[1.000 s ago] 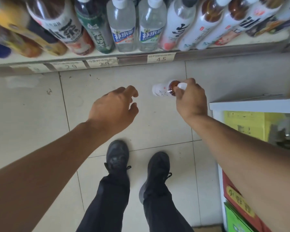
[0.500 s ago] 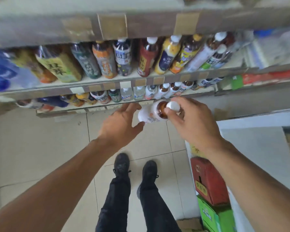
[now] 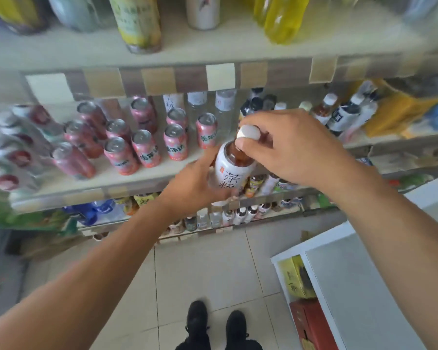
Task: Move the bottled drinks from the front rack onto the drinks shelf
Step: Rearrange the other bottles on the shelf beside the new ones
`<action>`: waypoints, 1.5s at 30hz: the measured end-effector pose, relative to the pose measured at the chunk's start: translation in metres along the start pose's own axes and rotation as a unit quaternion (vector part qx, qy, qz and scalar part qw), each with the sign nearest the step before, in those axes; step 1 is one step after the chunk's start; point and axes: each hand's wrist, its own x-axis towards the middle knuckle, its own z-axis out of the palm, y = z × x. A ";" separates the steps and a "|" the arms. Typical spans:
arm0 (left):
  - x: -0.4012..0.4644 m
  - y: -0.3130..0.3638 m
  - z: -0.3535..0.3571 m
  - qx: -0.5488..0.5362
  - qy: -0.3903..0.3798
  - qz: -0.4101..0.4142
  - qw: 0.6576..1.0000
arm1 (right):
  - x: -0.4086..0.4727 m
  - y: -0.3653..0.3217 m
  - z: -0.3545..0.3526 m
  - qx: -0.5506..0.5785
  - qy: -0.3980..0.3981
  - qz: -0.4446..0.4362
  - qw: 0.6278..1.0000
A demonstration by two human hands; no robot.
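Head view, shop aisle: pale square floor tiles (image 3: 208, 269) with thin grout lines; black shoes (image 3: 196, 318) at bottom centre.

Drinks shelf (image 3: 147, 179): cream board, matt, price-tag strip along its front edge. Stock on it: pink cans (image 3: 146, 147) with silver tops, standing in rows at left and centre; clear bottles behind them; dark bottles with white caps at right.

Upper shelf: yellow and pale bottles, blurred.

White cabinet (image 3: 352, 274), lower right, flat smooth top; yellow and red cartons beneath it.

Bottle (image 3: 232, 170): plastic, round-shouldered, brown drink, white sleeve label with dark characters, white cap. Held in the air just before the drinks shelf edge, tilted.

Left hand (image 3: 195, 183): fingers wrapped round the bottle's lower body.

Right hand (image 3: 291, 147): fingers pinching the cap from above.
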 end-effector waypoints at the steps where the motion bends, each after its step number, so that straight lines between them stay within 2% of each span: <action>1: 0.000 0.011 -0.010 -0.003 0.020 0.005 1.000 | 0.005 -0.007 -0.014 0.014 0.017 -0.005 1.000; 7: -0.003 0.061 -0.057 -0.091 0.083 0.058 0.991 | 0.023 -0.040 -0.068 0.089 0.091 -0.003 0.992; 12: 0.002 0.094 -0.089 -0.160 0.147 0.082 0.973 | 0.022 -0.050 -0.075 0.210 0.140 0.032 0.967; 15: 0.004 0.111 -0.108 -0.193 0.178 0.102 0.959 | 0.014 -0.047 -0.055 0.232 0.120 0.068 0.963; 19: 0.009 0.127 -0.127 -0.218 0.209 0.114 0.947 | 0.002 -0.058 -0.028 0.281 0.060 0.070 0.955; 26: 0.018 0.139 -0.133 -0.173 0.230 0.107 0.952 | 0.026 -0.078 -0.022 0.316 0.135 0.087 0.935; 43: 0.083 0.144 -0.142 -0.100 0.250 0.053 0.962 | 0.107 -0.031 -0.043 0.261 0.161 0.112 0.945; 45: 0.085 0.138 -0.146 -0.040 0.281 0.045 0.958 | 0.119 -0.027 -0.048 0.248 0.169 0.118 0.946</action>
